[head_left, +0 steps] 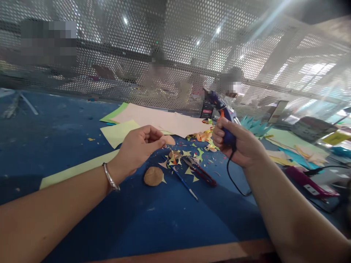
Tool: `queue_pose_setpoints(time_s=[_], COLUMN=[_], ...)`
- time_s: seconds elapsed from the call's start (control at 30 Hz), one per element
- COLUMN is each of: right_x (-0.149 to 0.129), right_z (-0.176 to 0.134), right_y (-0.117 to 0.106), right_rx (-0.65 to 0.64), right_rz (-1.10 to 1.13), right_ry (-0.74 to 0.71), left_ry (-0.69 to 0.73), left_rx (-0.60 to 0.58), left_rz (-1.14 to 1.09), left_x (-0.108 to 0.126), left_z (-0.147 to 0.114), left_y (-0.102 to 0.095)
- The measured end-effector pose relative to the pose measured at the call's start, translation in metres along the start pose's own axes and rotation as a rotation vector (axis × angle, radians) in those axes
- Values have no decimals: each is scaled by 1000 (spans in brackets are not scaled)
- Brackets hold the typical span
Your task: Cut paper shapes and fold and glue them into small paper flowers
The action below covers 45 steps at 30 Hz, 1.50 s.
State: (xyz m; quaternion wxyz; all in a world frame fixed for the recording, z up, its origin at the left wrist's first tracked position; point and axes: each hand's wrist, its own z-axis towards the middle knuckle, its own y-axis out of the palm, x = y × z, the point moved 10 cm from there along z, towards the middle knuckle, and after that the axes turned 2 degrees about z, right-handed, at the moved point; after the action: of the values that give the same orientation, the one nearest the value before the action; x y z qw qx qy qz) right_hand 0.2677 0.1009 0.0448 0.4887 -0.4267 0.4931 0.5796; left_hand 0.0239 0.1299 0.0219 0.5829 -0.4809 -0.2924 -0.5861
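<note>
My left hand [145,146], with a silver bangle at the wrist, pinches a small peach paper piece [169,140] between thumb and fingers. In my right hand [238,142] is a dark blue hot glue gun [227,124], raised with its nozzle up and to the left; the fingers wrap its handle by the orange trigger. Its black cord hangs down to the table. Below, between the hands, lie a round brown disc [153,176], a slim blue-handled tool [186,184] and dark red-handled scissors [204,173]. Small paper scraps [189,171] surround them.
Large pale pink paper [159,118] and a yellow-green sheet [116,133] lie behind my left hand on the blue table [109,230]. Teal folded paper [253,126] and a magenta power strip [309,182] are at the right. A perforated metal screen [109,54] stands along the back.
</note>
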Motion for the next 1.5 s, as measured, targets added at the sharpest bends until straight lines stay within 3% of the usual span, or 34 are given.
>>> queue_pose_setpoints(time_s=[0.3,0.43,0.7,0.87,1.23,1.5], right_x=[0,0,6,0,-4,-6], right_z=[-7,-10,-11,-15,-17,-18], right_y=[11,21,21,34,43,47], right_rx=[11,-32,37,-1,-23,-38], right_rz=[-22,-204,-768,-1004,-1117,-1174], right_ry=[-48,-81,-138,-263,-379,-379], left_ry=[-28,-40,-15,-35,-95,-90], left_rx=[19,36,60,50,12,14], left_rz=[-37,-46,-35,27,41,104], left_x=[0,-4,-7,-6,-11,-9], left_z=[-1,0,3,2,1,1], left_y=[-1,-3,-8,-7,-3,-2])
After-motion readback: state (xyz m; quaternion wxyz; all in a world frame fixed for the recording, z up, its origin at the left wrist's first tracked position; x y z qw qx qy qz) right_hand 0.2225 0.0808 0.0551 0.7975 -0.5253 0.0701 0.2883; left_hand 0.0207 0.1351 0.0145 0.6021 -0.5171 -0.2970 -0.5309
